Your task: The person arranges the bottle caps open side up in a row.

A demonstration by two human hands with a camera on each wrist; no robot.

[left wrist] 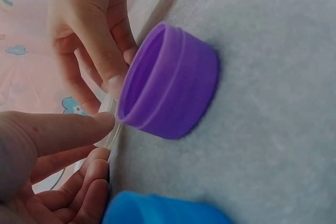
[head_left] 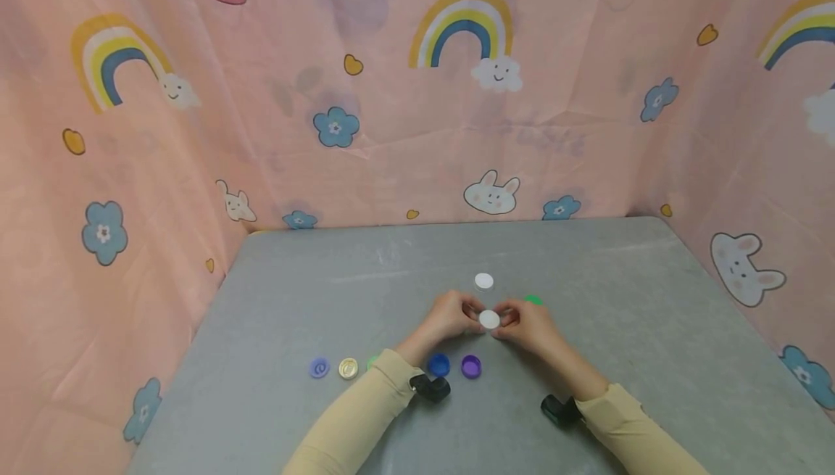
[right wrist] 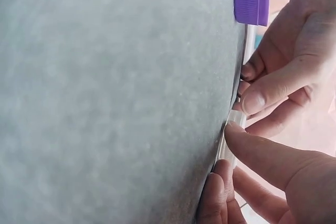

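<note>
Both hands meet over the table at a small round white cap. The left hand pinches its left side between thumb and fingers. From the other side, the right hand holds it the same way. In the right wrist view the cap's pale, translucent side shows between the fingertips, low over the table. Nearer the wrists, a purple bottle cap stands with its hollow side up, beside a blue bottle cap. Fingers hide part of the white cap in both wrist views.
Behind the hands is another white round piece. A green piece shows past the right hand. To the left lie a lavender cap, a gold cap and a green cap partly behind the sleeve. A pink patterned curtain borders the grey table.
</note>
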